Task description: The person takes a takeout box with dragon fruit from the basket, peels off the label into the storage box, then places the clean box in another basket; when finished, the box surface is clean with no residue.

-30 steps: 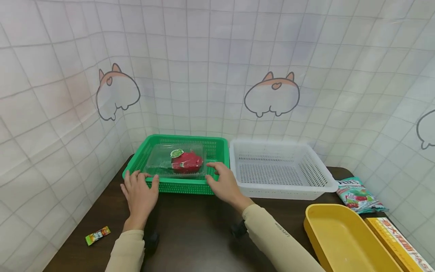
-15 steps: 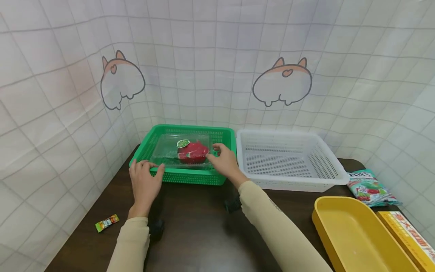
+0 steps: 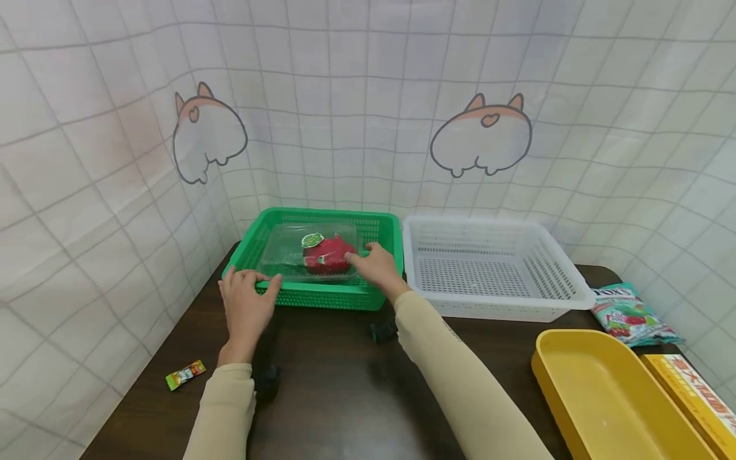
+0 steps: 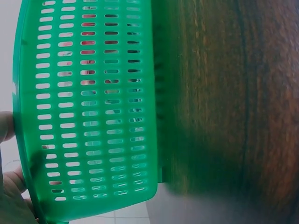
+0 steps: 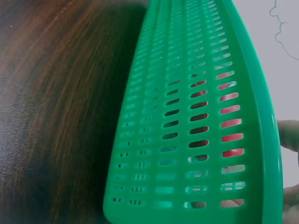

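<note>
A clear plastic box point(image 3: 282, 246) with a glossy red item point(image 3: 326, 257) and a green oval sticker point(image 3: 312, 240) lies in the green basket point(image 3: 322, 300). The red item's kind is unclear. My left hand point(image 3: 247, 306) is at the basket's front left corner, its fingers and thumb loosely spread by the rim. On the other side, my right hand point(image 3: 378, 268) reaches over the front rim, its thumb at the box's right end. Both wrist views show the basket's slotted wall point(image 4: 88, 112), with fingertips point(image 5: 290, 135) past its rim and red showing through the slots.
Right of the green basket stands a white basket point(image 3: 494, 306). A yellow tray point(image 3: 609, 396), a Fox's candy bag point(image 3: 632, 316) and a yellow box point(image 3: 690, 396) are at the right. A small wrapped snack point(image 3: 185, 374) lies on the dark table point(image 3: 333, 383) at the left.
The head view has tilted down and shifted slightly left. My right hand has moved left, bringing its thumb to the clear box's right end. My left hand stays at the basket's left corner.
</note>
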### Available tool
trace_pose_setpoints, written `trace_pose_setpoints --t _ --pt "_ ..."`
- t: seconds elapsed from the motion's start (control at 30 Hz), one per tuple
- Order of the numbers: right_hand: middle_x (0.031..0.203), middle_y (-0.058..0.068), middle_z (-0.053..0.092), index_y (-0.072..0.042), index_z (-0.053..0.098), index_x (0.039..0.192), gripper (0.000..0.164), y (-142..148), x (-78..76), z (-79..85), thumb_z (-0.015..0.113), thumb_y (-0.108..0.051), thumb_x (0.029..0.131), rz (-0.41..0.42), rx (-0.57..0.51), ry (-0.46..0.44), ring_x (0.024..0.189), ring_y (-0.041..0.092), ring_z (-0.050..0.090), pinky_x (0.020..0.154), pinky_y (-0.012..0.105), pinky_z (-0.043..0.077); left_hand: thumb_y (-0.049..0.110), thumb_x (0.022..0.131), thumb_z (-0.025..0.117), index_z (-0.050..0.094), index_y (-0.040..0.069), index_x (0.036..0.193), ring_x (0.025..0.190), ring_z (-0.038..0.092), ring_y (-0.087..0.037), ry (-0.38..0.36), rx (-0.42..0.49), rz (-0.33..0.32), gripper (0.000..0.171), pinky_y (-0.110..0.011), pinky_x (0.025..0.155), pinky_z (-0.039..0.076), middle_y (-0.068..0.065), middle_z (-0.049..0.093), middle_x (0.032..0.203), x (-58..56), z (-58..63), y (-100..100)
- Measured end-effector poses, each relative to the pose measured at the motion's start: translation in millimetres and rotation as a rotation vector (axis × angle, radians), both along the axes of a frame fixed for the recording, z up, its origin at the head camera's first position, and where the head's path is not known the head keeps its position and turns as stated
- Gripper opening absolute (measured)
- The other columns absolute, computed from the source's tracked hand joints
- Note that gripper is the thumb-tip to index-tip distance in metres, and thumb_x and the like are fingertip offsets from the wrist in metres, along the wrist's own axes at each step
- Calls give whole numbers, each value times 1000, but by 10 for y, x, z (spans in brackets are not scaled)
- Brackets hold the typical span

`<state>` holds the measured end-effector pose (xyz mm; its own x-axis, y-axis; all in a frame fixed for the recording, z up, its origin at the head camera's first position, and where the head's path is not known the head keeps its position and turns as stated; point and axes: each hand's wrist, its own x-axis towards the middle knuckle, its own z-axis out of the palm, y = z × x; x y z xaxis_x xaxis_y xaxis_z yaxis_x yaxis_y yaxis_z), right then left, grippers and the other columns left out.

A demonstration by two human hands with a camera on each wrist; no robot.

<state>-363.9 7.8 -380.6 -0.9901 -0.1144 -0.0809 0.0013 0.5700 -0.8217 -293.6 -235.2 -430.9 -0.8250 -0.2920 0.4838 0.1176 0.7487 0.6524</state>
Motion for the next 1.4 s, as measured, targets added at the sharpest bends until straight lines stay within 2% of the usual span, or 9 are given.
trace_pose_setpoints --t 0.23,0.47,0.63,0.77,0.83,0.9,1.03,1.13,1.4 --pt "153 17 35 -2 29 152 82 -21 -56 -56 53 -55 95 52 97 -46 139 35 35 108 52 37 39 94 64 65 0 94 143 21 -41 -3 -3 8 38 -59 117 -2 -21 57 117 -10 3 41" --pt "155 16 33 -2 29 152 82 -76 -66 -65 57 -53 94 31 59 -69 139 34 35 108 51 38 40 94 64 65 1 95 144 20 -41 -8 -11 14 39 -60 116 -1 -21 57 116 -2 0 3" --pt "149 16 41 -1 34 150 81 -90 -78 -69 54 -56 94 11 62 -82 108 27 54 93 44 48 40 94 64 65 2 94 143 22 -42 -7 -24 20 38 -61 116 0 -21 57 116 -1 -14 -6" --pt "91 12 60 2 59 110 63 -103 -127 -94 52 -59 94 12 111 -108 62 18 47 63 34 45 40 94 64 65 1 95 143 22 -42 -18 -28 20 39 -61 116 0 -21 57 116 3 -25 0" --pt "64 6 48 -3 55 83 57 -112 -152 -104 52 -59 94 16 123 -122 48 16 37 53 32 38 40 94 64 65 1 95 143 22 -41 -20 -31 22 39 -61 116 0 -21 57 116 2 -26 -1" --pt "54 2 35 -8 46 71 56 -122 -169 -109 53 -59 93 16 120 -132 43 15 30 49 31 34 40 94 64 66 1 95 143 22 -41 -19 -31 23 39 -60 116 0 -21 57 116 -2 -22 -5" --pt "59 2 35 -11 44 73 53 -112 -160 -108 56 -58 92 5 79 -137 45 16 29 51 32 35 40 94 63 66 1 96 143 21 -41 -17 -26 18 40 -60 116 0 -20 57 115 7 -14 6" --pt "69 4 42 -10 47 78 48 -102 -136 -97 57 -55 92 -12 23 -144 52 18 40 55 31 41 40 94 63 66 1 95 143 21 -41 -20 -20 15 39 -59 117 -1 -21 57 114 21 -7 11" --pt "95 7 46 -13 42 80 33 -83 -115 -89 55 -43 88 -62 -144 -159 83 25 56 70 35 51 39 94 64 65 2 93 144 21 -41 -19 -20 27 37 -60 117 0 -20 58 113 22 -16 5"
